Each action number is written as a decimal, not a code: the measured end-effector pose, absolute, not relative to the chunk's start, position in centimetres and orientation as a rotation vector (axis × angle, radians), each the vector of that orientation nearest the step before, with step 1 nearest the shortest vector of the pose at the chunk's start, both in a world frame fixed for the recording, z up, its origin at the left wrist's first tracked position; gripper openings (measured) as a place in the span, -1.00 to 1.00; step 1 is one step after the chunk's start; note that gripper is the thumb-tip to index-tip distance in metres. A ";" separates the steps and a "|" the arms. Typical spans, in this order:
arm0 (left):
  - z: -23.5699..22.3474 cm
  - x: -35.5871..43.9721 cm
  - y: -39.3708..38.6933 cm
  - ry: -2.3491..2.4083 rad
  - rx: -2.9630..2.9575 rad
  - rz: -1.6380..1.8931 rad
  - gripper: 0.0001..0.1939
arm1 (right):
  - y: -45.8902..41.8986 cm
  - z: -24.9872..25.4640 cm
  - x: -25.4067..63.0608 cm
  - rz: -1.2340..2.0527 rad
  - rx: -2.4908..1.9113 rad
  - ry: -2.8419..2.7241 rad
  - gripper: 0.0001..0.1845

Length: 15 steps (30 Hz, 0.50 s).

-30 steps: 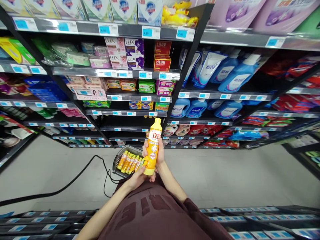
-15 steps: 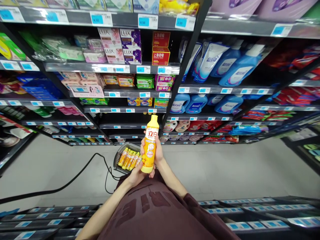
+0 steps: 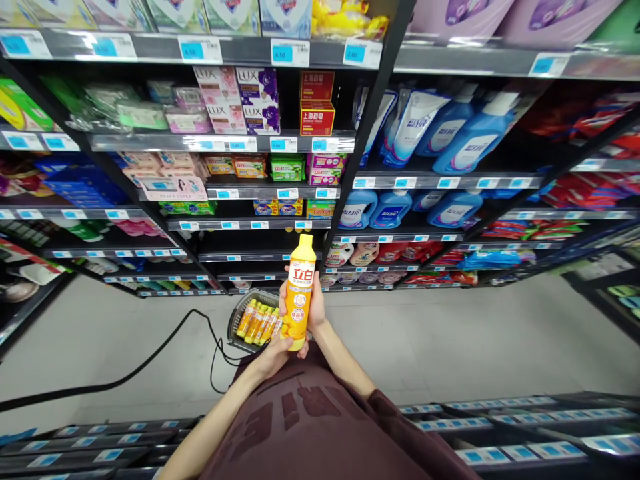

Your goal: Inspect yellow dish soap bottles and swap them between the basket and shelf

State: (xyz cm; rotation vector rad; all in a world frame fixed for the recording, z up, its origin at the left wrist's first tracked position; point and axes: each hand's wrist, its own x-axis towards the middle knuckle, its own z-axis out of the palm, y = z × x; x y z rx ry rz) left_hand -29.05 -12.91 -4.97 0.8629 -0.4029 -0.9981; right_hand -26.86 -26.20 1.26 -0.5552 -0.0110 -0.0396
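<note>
Upright in front of my body is a yellow dish soap bottle (image 3: 300, 293), its label facing me. My right hand (image 3: 316, 303) is wrapped round its right side and back, fingertips showing at the left edge. Low down, my left hand (image 3: 277, 353) grips the base, the thumb lying on the front. Beyond my left hand a grey basket (image 3: 233, 327) rests on the floor. Several similar yellow bottles (image 3: 256, 321) lie in it, partly hidden by my left hand and the held bottle.
Dark shelves ahead carry soap boxes (image 3: 257, 100), blue detergent bottles (image 3: 473, 143) and red packets (image 3: 585, 190). A black cable (image 3: 125, 380) runs across the floor from the left toward the basket. Shelf rails with price tags (image 3: 520, 453) stand behind me.
The bottle has turned slightly, so its label faces me more squarely. Both hands keep hold of it. The view has shifted a little.
</note>
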 end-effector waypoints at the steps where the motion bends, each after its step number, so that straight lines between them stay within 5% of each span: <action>1: -5.0 -29.0 -12.9 -0.399 0.865 -1.001 -0.47 | -26.2 1.2 -26.9 -0.038 -0.562 -0.008 -0.22; 15: -5.6 -28.9 -12.7 -0.485 1.031 -1.008 -0.53 | -26.2 1.0 -26.9 0.011 -0.487 -0.048 -0.23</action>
